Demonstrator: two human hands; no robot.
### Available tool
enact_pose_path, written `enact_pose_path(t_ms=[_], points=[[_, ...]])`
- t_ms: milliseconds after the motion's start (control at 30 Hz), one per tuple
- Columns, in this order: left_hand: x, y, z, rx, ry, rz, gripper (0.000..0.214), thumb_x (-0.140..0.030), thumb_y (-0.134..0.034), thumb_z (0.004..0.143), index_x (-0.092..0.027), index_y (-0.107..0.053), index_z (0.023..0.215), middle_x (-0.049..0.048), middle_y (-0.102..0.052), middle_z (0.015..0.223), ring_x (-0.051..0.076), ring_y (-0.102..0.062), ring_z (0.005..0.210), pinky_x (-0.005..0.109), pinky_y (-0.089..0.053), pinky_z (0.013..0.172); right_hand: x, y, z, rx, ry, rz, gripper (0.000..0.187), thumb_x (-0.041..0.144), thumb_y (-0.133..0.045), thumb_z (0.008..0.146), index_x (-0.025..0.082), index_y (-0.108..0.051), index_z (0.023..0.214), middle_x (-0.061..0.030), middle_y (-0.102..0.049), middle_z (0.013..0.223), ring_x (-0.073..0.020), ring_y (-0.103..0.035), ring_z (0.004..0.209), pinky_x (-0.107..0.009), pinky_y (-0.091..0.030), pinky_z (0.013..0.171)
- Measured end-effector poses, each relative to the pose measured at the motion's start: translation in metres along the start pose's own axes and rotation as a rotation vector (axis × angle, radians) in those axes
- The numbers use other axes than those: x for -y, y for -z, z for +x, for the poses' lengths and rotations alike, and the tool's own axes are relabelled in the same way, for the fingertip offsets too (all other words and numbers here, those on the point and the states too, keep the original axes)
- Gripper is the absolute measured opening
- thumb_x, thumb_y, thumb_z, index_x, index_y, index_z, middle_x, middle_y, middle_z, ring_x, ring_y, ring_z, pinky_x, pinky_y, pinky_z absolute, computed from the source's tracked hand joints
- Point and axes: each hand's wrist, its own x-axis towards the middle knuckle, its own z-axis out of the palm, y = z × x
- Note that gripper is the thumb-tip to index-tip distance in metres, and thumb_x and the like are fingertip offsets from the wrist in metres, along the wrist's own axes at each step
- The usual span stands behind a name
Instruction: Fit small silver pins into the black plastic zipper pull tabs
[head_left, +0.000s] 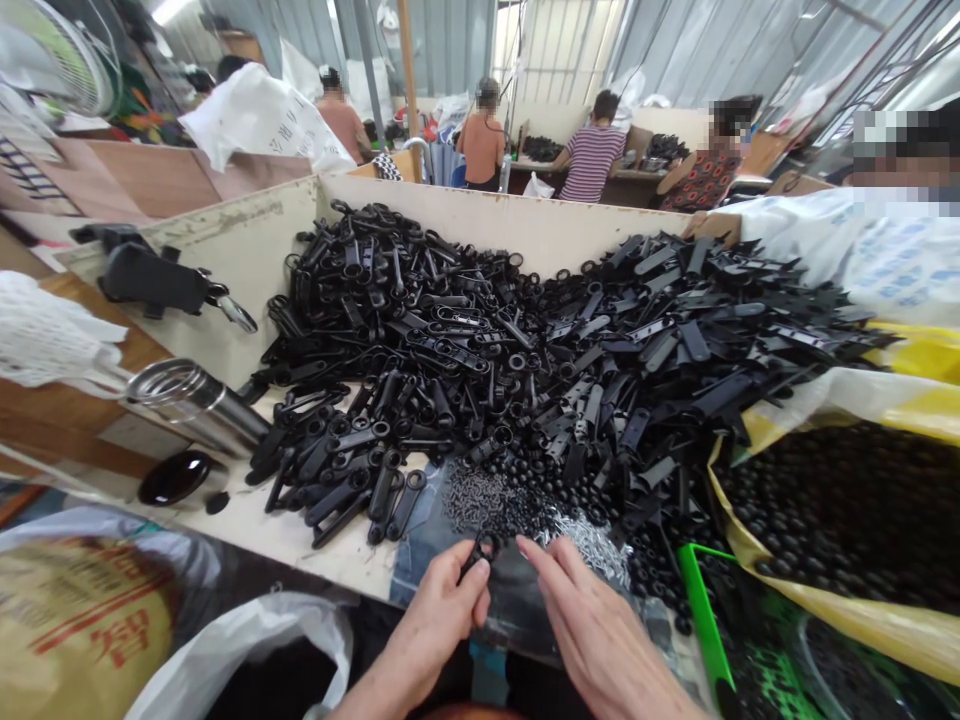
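My left hand is closed in a pinch on a small black plastic part with a ring end, held at the near edge of the table. Right beside it, my right hand reaches in with its fingers stretched toward that part; the fingertips almost touch it. Just beyond both hands lie small black rings and a patch of small silvery metal pieces on clear plastic. A large heap of black plastic strap-like parts fills the walled white table.
A steel flask and its black lid lie at the left. A yellow bag of black beads and a green tray edge sit at the right. White and printed sacks are at the lower left. Several people work in the background.
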Motion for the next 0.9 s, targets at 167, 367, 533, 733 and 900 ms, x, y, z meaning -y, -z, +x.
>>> enact_pose_path(t_ms=[167,367,533,733,900], points=[[0.006,0.0,-0.001,-0.006,0.01,-0.028,0.058,-0.071,-0.06,0.082,-0.016,-0.06,0.103,-0.0111,-0.041,0.05,0.007,-0.023,0.043,0.022,-0.014,0.045,0.0,-0.011,0.0,0.024,0.04,0.043,0.041,0.014,-0.031,0.105,0.022,-0.063,0.13,-0.0044,-0.064,0.086,-0.0142,-0.069,0.068,-0.019,-0.055,0.059],[0.004,-0.001,-0.002,0.004,0.024,-0.068,0.055,-0.069,-0.064,0.081,-0.017,-0.061,0.097,-0.0108,-0.042,0.05,0.006,-0.025,0.043,0.022,-0.014,0.044,0.002,-0.025,0.003,-0.015,0.035,0.035,0.045,0.024,-0.026,0.11,0.02,-0.07,0.117,-0.0044,-0.065,0.081,-0.0143,-0.069,0.065,-0.019,-0.055,0.06],[0.006,-0.002,-0.002,-0.025,0.011,-0.098,0.05,-0.066,-0.066,0.081,-0.018,-0.06,0.091,-0.0108,-0.042,0.05,0.006,-0.025,0.043,0.021,-0.012,0.043,0.003,-0.03,0.004,-0.034,0.011,0.059,0.046,0.029,-0.027,0.111,0.02,-0.072,0.113,-0.0036,-0.064,0.079,-0.0134,-0.068,0.064,-0.018,-0.054,0.061],[0.012,-0.003,0.001,-0.028,0.003,-0.121,0.049,-0.066,-0.066,0.081,-0.018,-0.06,0.089,-0.0109,-0.041,0.049,0.006,-0.024,0.041,0.021,-0.011,0.042,0.005,-0.031,0.003,-0.015,0.011,0.021,0.048,0.027,-0.025,0.111,0.02,-0.072,0.113,-0.0042,-0.064,0.077,-0.0152,-0.068,0.064,-0.021,-0.053,0.059],[0.01,-0.005,0.001,-0.065,-0.016,-0.056,0.048,-0.066,-0.064,0.082,-0.018,-0.058,0.085,-0.0105,-0.04,0.049,0.007,-0.024,0.043,0.021,-0.015,0.043,0.006,-0.034,0.002,-0.017,0.022,-0.014,0.047,0.023,-0.024,0.111,0.019,-0.07,0.115,-0.0038,-0.065,0.08,-0.0136,-0.068,0.063,-0.019,-0.051,0.057]])
